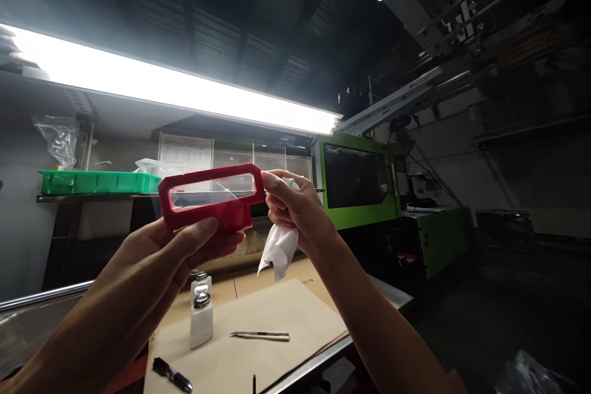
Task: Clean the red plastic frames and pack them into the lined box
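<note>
A red plastic frame [210, 197] with a clear window is held up in front of the lamp, tilted slightly up toward the right. My left hand [170, 252] grips its lower edge, thumb across the front and fingers behind. At the right end, the thumb and fingertips of my right hand [295, 203] touch the frame. A crumpled white cloth or tissue [279, 252] is tucked in the right hand's curled fingers and hangs below them. Beneath, on the cardboard-covered table [258, 308], lie a craft knife [261, 336] and a black marker [172, 374].
White bottles with metal caps [202, 320] stand on the table's left part. A bright tube lamp [184, 86] spans above. Behind, a shelf carries a green tray [99, 182]. A green machine [360, 215] with a dark window stands at the right.
</note>
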